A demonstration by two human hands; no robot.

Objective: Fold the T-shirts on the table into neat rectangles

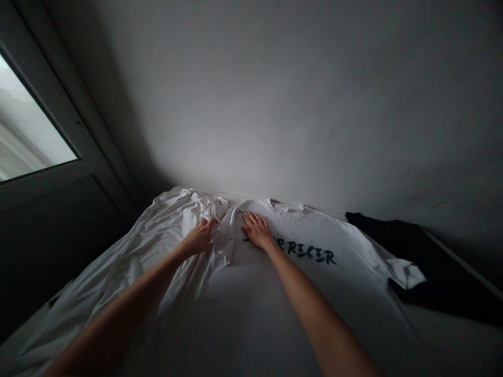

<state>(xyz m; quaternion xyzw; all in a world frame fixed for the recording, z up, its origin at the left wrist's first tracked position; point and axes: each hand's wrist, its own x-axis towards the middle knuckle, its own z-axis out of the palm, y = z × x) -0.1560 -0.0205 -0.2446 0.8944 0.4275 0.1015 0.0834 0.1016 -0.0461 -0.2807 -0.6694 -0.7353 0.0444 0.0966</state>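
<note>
A white T-shirt point(251, 298) lies spread out in dim light in the middle of the scene, its collar point(288, 208) at the far side, close to a bare pale wall point(275, 104). A person's right hand point(256, 230) rests palm down on the left part of the shirt's chest, open with the fingers somewhat spread and gripping nothing, covering some of the dark lettering point(312, 253) printed across the front. The person's left hand point(198, 238), just to the left, is partly closed, its fingers bent at white fabric beside the shirt's left sleeve point(223, 243); whether it has hold of the fabric cannot be told. Both forearms reach in from the near side, well apart at the near edge and closer together at the hands. Rumpled white cloth point(129, 267) spreads across the left, in deep folds from far to near. On the right, the shirt's other sleeve point(408, 273) lies bunched across a black cloth point(451, 277), which extends to the right edge. At far left stands a door point(51, 214) with a bright glass pane point(29, 120).
</note>
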